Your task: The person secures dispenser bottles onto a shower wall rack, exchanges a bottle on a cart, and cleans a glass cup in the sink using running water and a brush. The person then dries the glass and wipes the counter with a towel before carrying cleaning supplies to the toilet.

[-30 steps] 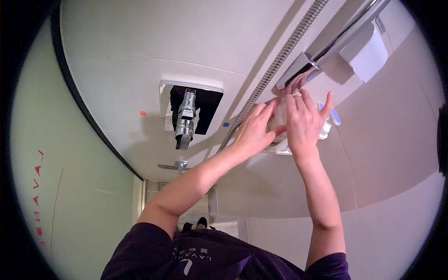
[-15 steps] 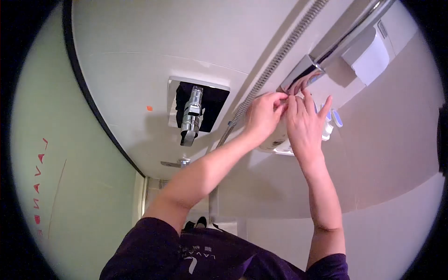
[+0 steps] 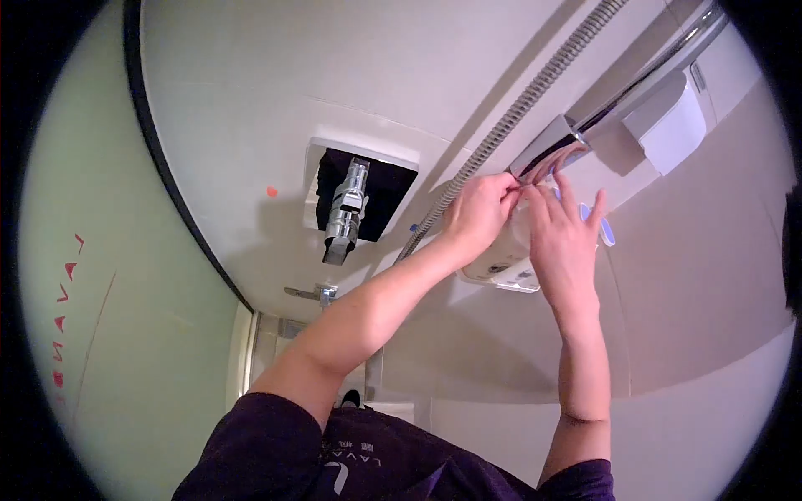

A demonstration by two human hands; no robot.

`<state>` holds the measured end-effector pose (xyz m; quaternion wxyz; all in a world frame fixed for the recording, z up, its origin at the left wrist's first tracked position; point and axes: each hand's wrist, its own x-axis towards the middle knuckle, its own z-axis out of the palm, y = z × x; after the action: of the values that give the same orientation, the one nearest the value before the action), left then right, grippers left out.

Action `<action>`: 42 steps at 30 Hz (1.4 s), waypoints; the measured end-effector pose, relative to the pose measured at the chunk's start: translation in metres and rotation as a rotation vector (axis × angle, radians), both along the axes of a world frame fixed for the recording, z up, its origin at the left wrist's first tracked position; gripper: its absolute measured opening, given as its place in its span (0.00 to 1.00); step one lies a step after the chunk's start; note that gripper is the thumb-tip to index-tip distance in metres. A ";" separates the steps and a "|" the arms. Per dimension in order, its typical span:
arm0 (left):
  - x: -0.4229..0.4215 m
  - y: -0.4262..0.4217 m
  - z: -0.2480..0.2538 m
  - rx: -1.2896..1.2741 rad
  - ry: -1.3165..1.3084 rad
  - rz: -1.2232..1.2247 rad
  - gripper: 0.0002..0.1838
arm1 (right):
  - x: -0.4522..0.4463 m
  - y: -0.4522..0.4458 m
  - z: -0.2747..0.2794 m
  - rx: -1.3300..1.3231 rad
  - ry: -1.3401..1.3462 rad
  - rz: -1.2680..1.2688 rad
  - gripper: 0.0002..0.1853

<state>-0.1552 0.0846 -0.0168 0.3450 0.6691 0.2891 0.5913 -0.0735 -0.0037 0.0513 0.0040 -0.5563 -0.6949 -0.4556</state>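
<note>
Both hands are raised to the wall just below the chrome end [image 3: 551,152] of a shower rail. My left hand [image 3: 482,209] pinches with thumb and forefinger beside that end. My right hand [image 3: 565,242] brings its thumb and forefinger together close to the left fingertips, while its other fingers spread apart. Whatever lies between the fingertips is too small or hidden to make out. Behind and under the hands is a white wall-mounted box [image 3: 503,269], partly covered by them. An item with a blue oval face [image 3: 608,232] shows to the right of my right hand.
A ribbed metal shower hose [image 3: 535,93] runs diagonally left of the rail. A chrome mixer tap [image 3: 344,213] on a square plate juts out further left. A white curved holder [image 3: 672,125] is at upper right. Green-tinted glass [image 3: 150,334] with red lettering stands at left.
The view has shifted slightly. My right hand sits a little lower and further right, and more of the white box shows between my forearms. Both sets of fingertips stay near the rail end.
</note>
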 end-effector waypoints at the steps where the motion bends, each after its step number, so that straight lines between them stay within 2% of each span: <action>1: -0.004 -0.001 0.002 -0.010 0.003 -0.018 0.08 | -0.001 0.003 -0.003 -0.023 -0.005 -0.025 0.16; 5: -0.007 0.005 -0.001 0.002 -0.005 -0.077 0.08 | -0.001 0.011 -0.008 -0.031 0.042 0.003 0.15; 12: -0.009 0.010 -0.004 0.072 0.108 -0.037 0.09 | -0.002 0.015 -0.017 0.042 0.025 0.005 0.11; 15: -0.012 0.014 -0.004 0.097 0.181 -0.033 0.09 | -0.005 0.015 -0.014 0.008 0.149 -0.025 0.10; 17: -0.014 0.013 -0.003 0.078 0.239 -0.035 0.08 | -0.009 0.016 -0.012 -0.005 0.128 -0.059 0.09; 20: -0.016 0.013 -0.003 0.316 0.275 0.075 0.07 | -0.014 0.017 -0.013 0.003 0.084 -0.117 0.09; 21: -0.015 0.012 -0.002 0.308 0.274 0.070 0.06 | -0.015 0.018 -0.014 0.007 0.067 -0.133 0.09; 24: -0.009 0.006 -0.003 0.118 0.144 0.109 0.06 | -0.011 0.021 -0.030 0.114 -0.018 -0.117 0.09; 29: -0.002 -0.005 -0.004 -0.119 -0.199 -0.095 0.05 | -0.008 0.018 -0.033 0.148 0.044 -0.038 0.10; 32: 0.007 0.002 -0.007 -0.105 -0.164 -0.045 0.06 | -0.007 0.016 -0.027 0.103 0.153 -0.051 0.10; 33: 0.000 -0.002 0.001 -0.083 -0.044 -0.006 0.06 | -0.006 0.015 -0.024 0.097 0.143 -0.024 0.09; 36: -0.007 -0.002 0.009 -0.091 0.182 0.062 0.08 | -0.012 0.021 -0.017 -0.029 0.205 -0.167 0.09; 37: -0.010 -0.004 0.010 -0.115 0.160 0.025 0.09 | -0.016 0.021 -0.017 -0.009 0.192 -0.178 0.10; 40: -0.010 0.005 0.006 0.178 0.311 0.162 0.10 | -0.017 0.017 -0.024 -0.020 0.201 -0.110 0.12; 42: -0.011 0.005 0.004 0.112 0.319 0.108 0.10 | -0.022 0.012 -0.029 -0.003 0.178 -0.126 0.15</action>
<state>-0.1660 0.0900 -0.0129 0.2246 0.7562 0.3423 0.5104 -0.0956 0.0086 0.0224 0.0361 -0.6372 -0.6560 -0.4030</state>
